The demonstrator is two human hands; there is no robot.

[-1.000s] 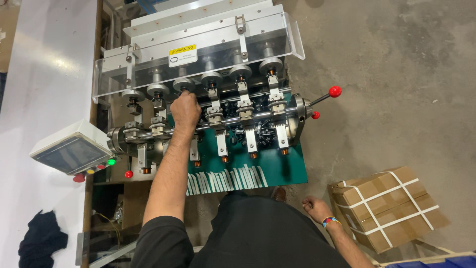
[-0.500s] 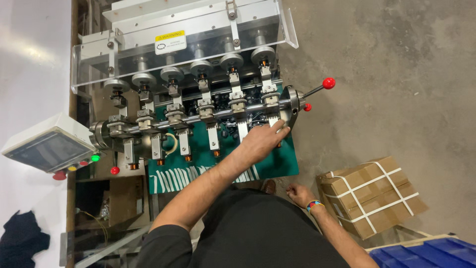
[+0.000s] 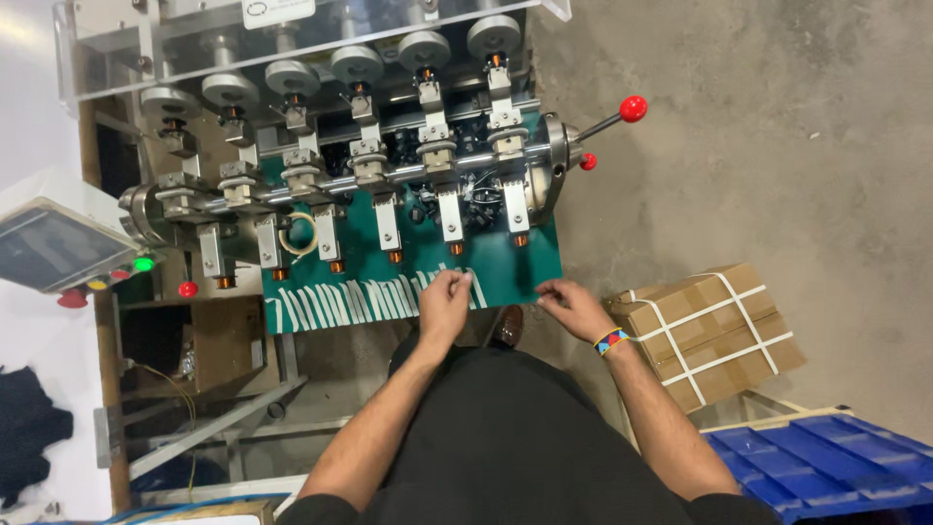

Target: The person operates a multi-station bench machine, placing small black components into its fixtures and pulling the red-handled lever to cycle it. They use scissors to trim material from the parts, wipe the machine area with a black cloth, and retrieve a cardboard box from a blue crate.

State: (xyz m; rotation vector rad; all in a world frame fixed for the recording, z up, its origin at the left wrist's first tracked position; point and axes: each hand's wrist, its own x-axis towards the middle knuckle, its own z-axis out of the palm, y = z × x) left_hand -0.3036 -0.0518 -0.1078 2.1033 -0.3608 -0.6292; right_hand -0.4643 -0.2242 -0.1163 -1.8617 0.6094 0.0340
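Observation:
A winding machine [image 3: 389,146] with a row of several spindles stands in front of me, over a green plate [image 3: 525,262]. A row of thin white strips [image 3: 340,299] lies along the plate's near edge. My left hand [image 3: 442,303] rests at the right end of that row, its fingertips pinching one white strip. My right hand [image 3: 573,306], with a beaded wristband, reaches toward the plate's near right corner; its fingers are slightly curled and apart, holding nothing I can see. A lever with a red knob [image 3: 633,108] sticks out on the machine's right.
A grey control box [image 3: 53,248] with green and red buttons is at the left. A strapped cardboard box [image 3: 709,331] sits on the concrete floor at the right, a blue crate [image 3: 836,462] nearer me. A dark cloth [image 3: 29,428] lies at the far left.
My left hand came off the spindles, moved right along the machine, then down to the white strips. My right hand rose from my side to the plate's near edge.

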